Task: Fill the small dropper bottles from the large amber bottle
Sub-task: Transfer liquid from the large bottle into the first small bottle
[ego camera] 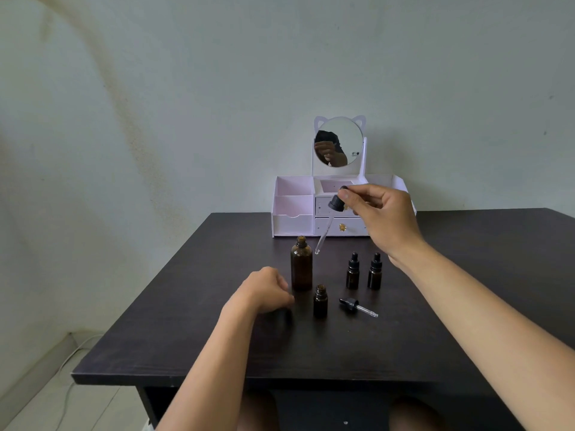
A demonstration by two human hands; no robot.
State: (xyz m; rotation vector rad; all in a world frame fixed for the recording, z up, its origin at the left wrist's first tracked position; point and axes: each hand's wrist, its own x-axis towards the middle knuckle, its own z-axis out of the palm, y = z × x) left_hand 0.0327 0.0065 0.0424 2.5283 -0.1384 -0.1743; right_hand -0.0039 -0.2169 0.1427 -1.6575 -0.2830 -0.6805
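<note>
The large amber bottle (301, 264) stands uncapped on the dark table (193, 331). My right hand (378, 217) pinches the rubber bulb of a long glass dropper (327, 226), held in the air with its tip just right of the bottle's neck. A small open bottle (320, 300) stands in front of the large one. Its small dropper cap (357, 306) lies on the table to the right. Two capped small dropper bottles (352, 272) (375, 272) stand further right. My left hand (268, 290) rests on the table with curled fingers, just left of the large bottle, holding nothing.
A white and pink organiser (294, 206) with drawers and a round cat-ear mirror (339, 141) stands at the table's back edge, behind the bottles. A pale wall rises behind it. A white cable (67, 362) runs on the floor at the left.
</note>
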